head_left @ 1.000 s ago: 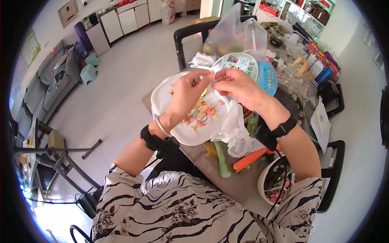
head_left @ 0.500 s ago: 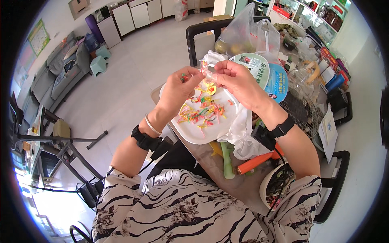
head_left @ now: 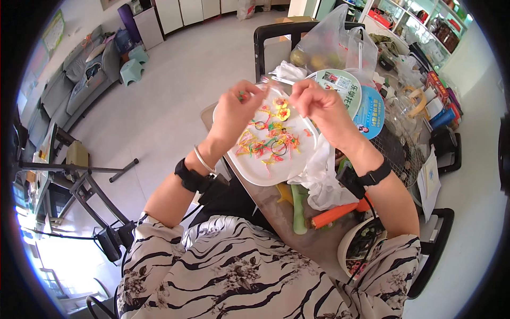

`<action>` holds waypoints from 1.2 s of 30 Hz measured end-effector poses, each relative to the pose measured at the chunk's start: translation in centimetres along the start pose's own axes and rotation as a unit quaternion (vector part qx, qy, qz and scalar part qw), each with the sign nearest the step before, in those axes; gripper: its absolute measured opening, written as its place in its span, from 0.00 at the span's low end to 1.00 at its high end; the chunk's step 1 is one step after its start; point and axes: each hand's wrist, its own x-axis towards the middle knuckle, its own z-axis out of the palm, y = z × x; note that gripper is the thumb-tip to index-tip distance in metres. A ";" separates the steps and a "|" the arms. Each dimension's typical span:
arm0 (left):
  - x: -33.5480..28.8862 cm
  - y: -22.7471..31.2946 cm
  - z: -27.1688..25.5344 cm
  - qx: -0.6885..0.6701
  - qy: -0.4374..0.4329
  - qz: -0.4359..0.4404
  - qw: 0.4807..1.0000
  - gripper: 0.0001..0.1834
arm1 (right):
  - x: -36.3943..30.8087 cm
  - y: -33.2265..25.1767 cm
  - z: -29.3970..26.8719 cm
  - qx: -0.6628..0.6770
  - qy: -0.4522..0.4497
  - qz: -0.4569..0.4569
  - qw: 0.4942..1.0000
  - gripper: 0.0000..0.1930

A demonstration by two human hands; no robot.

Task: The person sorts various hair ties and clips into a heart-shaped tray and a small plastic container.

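Observation:
Over the far part of a white tray (head_left: 297, 171), my left hand (head_left: 236, 110) pinches a small clear piece with reddish marks (head_left: 265, 81), blurred at the fingertips. Something green (head_left: 243, 97) shows among its curled fingers. My right hand (head_left: 325, 112) hovers just to the right, fingers bent together; whatever they hold is too small to make out. Between and below the hands, the tray carries a loose heap of coloured elastic bands (head_left: 271, 139) in yellow, red, pink and green. Two yellow flower-shaped pieces (head_left: 283, 113) lie beyond the heap.
A crumpled white plastic bag (head_left: 321, 186) lies against the tray's right side. Nearer me are a green comb-like tool (head_left: 299, 212), an orange-red tube-shaped thing (head_left: 334, 215) and a bowl (head_left: 345, 254). Round fans (head_left: 370, 114) and a bag of fruit (head_left: 319, 48) stand beyond.
My hands have drawn apart, the right one away from the small clear piece, which stays at my left fingertips. The view has shifted slightly, and two yellow flowers now show on the tray.

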 end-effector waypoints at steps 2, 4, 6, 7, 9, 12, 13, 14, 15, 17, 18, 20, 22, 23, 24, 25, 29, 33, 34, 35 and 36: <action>0.0 -0.7 -0.8 -0.122 0.015 -0.051 0.991 0.05 | 0.1 -0.7 -0.8 -0.090 0.015 -0.109 0.990 0.07; -0.4 -1.4 -0.7 -0.074 0.016 -0.008 0.997 0.05 | 0.6 -2.0 0.0 -0.057 0.046 -0.031 0.997 0.09; -1.1 -1.2 -0.4 -0.029 0.012 0.037 0.999 0.05 | 0.5 -2.0 0.6 0.025 0.092 0.098 0.991 0.16; -1.4 -0.4 -0.1 0.076 0.037 0.110 0.990 0.04 | 0.2 -1.8 0.6 0.023 0.094 0.099 0.990 0.16; -1.4 -0.1 0.1 0.179 0.063 0.182 0.965 0.04 | -0.1 -1.3 0.6 0.204 0.072 0.308 0.927 0.17; -1.4 -1.0 0.1 0.239 0.012 0.396 0.887 0.14 | -0.6 -0.7 0.2 0.179 0.050 0.295 0.937 0.16; -1.6 -1.2 0.0 0.237 0.010 0.396 0.887 0.14 | -0.9 -0.4 -0.1 0.150 0.038 0.283 0.946 0.15; -1.7 -1.3 0.0 0.259 -0.010 0.386 0.886 0.15 | -1.2 0.0 -0.4 0.127 0.045 0.272 0.953 0.14; -1.7 -1.2 -0.1 0.283 -0.028 0.379 0.881 0.16 | -1.2 0.1 -0.6 0.126 0.049 0.269 0.954 0.14; -2.0 -1.5 -0.1 0.273 -0.037 0.385 0.881 0.15 | -1.2 0.1 -0.6 0.031 0.050 0.264 0.963 0.13; -2.1 -1.3 0.1 0.263 -0.042 0.388 0.883 0.15 | -1.3 0.0 -0.4 -0.008 0.062 0.237 0.970 0.12; -2.6 -0.8 1.2 0.232 -0.019 0.280 0.931 0.13 | -1.4 0.7 -0.8 -0.077 0.089 0.188 0.975 0.11; -2.8 -1.1 1.4 0.169 0.010 0.122 0.978 0.12 | -1.5 0.7 -0.6 -0.166 0.124 0.117 0.971 0.09; -2.6 -1.5 1.4 0.169 0.011 0.126 0.977 0.12 | -1.5 0.6 -0.5 -0.167 0.124 0.113 0.972 0.09; -2.5 -1.7 1.4 0.024 -0.053 -0.005 0.998 0.15 | -1.6 0.7 -0.3 -0.196 0.138 0.078 0.968 0.09; -2.6 -1.8 1.3 -0.122 -0.114 -0.136 0.977 0.18 | -1.6 0.7 0.0 -0.224 0.151 0.042 0.962 0.09; -3.6 0.1 3.4 -0.107 -0.156 -0.135 0.973 0.22 | -1.7 -0.4 0.6 -0.264 0.139 0.048 0.953 0.08; -2.4 -0.8 3.1 -0.102 -0.101 -0.135 0.980 0.20 | -1.8 -0.1 0.4 -0.284 0.150 0.020 0.947 0.07; -2.4 -0.7 3.0 -0.127 -0.104 -0.143 0.976 0.17 | -1.7 0.0 0.2 -0.301 0.161 0.005 0.940 0.06; -2.4 -0.9 2.8 -0.126 -0.106 -0.146 0.976 0.17 | -1.7 0.1 0.0 -0.300 0.162 0.008 0.940 0.06; -2.4 -1.1 2.5 -0.153 -0.116 -0.154 0.969 0.16 | -1.7 0.1 -0.3 -0.289 0.153 0.043 0.944 0.05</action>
